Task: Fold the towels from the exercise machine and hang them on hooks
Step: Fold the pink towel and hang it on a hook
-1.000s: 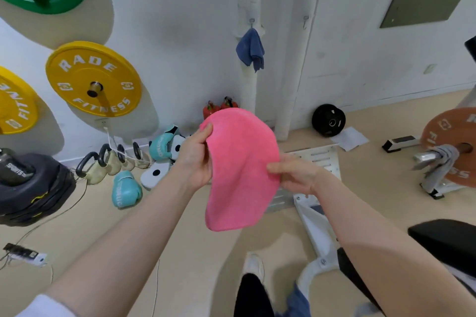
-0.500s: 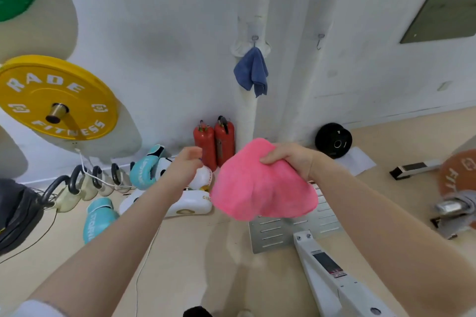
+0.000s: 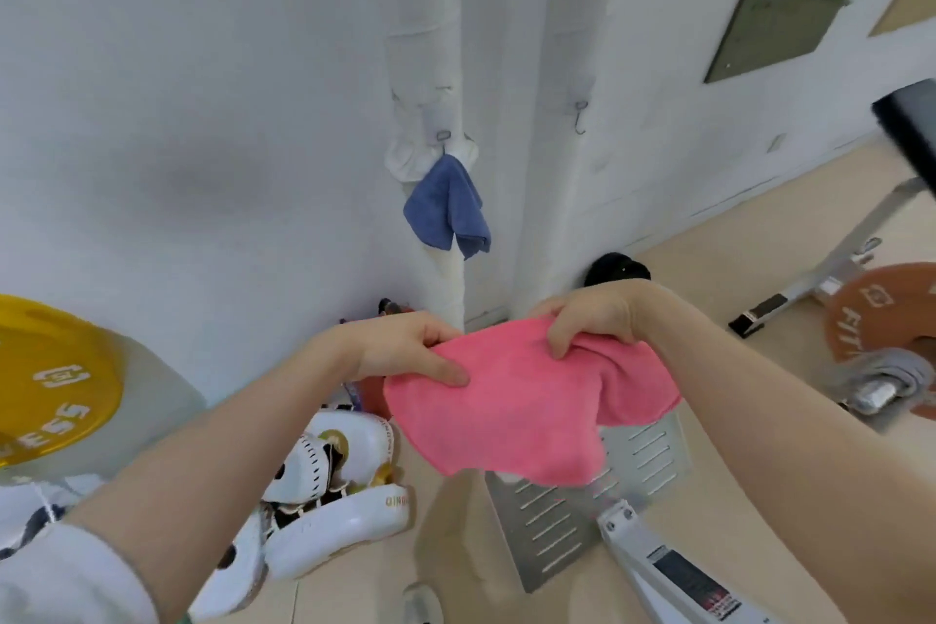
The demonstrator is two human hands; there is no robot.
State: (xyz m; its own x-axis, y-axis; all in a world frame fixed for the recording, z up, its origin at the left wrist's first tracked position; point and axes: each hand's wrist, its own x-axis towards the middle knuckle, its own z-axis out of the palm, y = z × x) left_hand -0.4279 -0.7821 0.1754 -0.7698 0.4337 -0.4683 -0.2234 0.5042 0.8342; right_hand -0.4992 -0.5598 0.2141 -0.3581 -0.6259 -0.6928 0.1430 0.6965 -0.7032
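While both hands gripped the pink towel [image 3: 527,400] in mid-air, the fold looked loose and could easily have come apart. The left hand [image 3: 405,355] pinched the towel's left edge between thumb and fingers, and the right hand [image 3: 590,319] clutched a bunched handful at the top right, so the cloth hung between them above the floor, near the white pipes in the corner. Its lower flap sagged free and the right side was crumpled rather than flat; in my judgement, letting go with either hand would have let the layers slide and open. A blue towel [image 3: 448,208] already hung from one hook [image 3: 443,137] on the left pipe, and the empty hook [image 3: 580,117] stood to the right, higher and farther off. That hook looked thin, so a thick wad might have slipped off it, or caught by only one layer and dropped to the floor. A grey towel [image 3: 884,370] remained draped on the barbell sleeve at the right.
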